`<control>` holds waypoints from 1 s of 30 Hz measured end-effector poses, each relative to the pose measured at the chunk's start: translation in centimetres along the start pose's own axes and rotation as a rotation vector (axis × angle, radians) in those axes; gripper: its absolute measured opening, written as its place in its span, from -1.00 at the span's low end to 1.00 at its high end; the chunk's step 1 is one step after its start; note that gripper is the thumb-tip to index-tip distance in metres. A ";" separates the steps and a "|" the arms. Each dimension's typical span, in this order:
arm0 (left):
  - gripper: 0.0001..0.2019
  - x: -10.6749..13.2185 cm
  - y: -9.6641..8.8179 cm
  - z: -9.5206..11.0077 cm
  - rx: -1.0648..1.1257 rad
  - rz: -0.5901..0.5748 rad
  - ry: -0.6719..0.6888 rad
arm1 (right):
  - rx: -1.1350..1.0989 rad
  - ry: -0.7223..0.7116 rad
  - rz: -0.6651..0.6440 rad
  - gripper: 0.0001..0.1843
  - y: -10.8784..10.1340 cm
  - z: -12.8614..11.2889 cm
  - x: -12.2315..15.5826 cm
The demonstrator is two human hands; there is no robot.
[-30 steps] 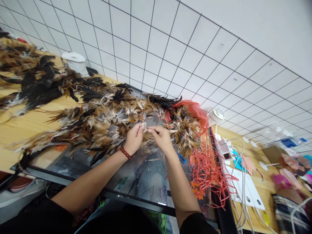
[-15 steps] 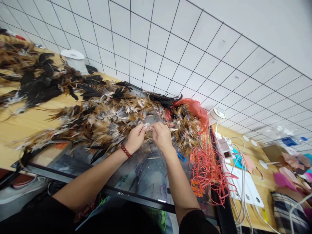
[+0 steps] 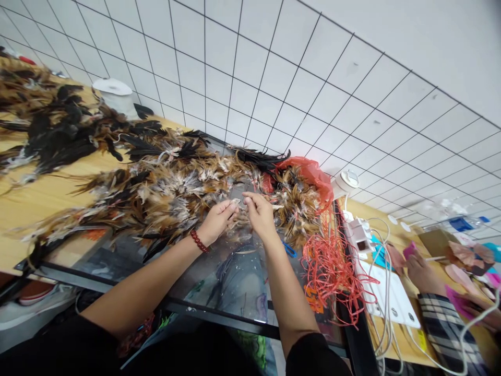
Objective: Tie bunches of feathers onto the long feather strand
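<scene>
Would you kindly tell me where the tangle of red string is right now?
In the head view, the tangle of red string lies to the right of the person's right forearm, just below the red plastic bag in the picture.

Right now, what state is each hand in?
Left hand: closed, pinching a small whitish piece.
Right hand: loosely curled; whether it holds anything cannot be told.

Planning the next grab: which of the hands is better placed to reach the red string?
Probably the right hand: it lies nearer the red string and looks open, while the left hand pinches a small pale piece.
</scene>
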State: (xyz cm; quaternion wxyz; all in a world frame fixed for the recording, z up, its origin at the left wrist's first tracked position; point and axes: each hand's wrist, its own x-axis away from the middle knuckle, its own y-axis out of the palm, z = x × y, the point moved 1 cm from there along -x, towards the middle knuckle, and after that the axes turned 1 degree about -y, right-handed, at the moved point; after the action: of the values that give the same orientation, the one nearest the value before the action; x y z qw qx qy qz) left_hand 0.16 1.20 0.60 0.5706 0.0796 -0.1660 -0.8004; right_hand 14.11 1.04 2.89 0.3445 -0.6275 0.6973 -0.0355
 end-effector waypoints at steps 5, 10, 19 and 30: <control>-0.56 0.3 0.3 0.4 -0.003 -0.024 0.026 | -0.362 0.213 -0.011 -0.63 0.2 0.2 -0.3; -0.53 0.5 0.6 0.4 -0.019 -0.034 0.033 | -0.426 0.208 -0.018 -0.71 0.3 0.0 -0.3; -0.56 0.5 0.7 0.3 0.034 -0.037 0.025 | -0.585 0.299 -0.057 -0.67 0.6 0.2 -0.1; -0.61 0.9 0.4 0.4 0.171 -0.245 -0.107 | -0.809 0.399 -0.250 -0.65 0.3 -0.1 0.3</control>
State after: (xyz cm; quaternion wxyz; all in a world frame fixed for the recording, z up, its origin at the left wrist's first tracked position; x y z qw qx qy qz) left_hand 0.10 0.35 1.12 0.4503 0.1050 -0.2528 -0.8498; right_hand 13.84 0.78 2.67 -0.0757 -0.7716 0.6267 0.0778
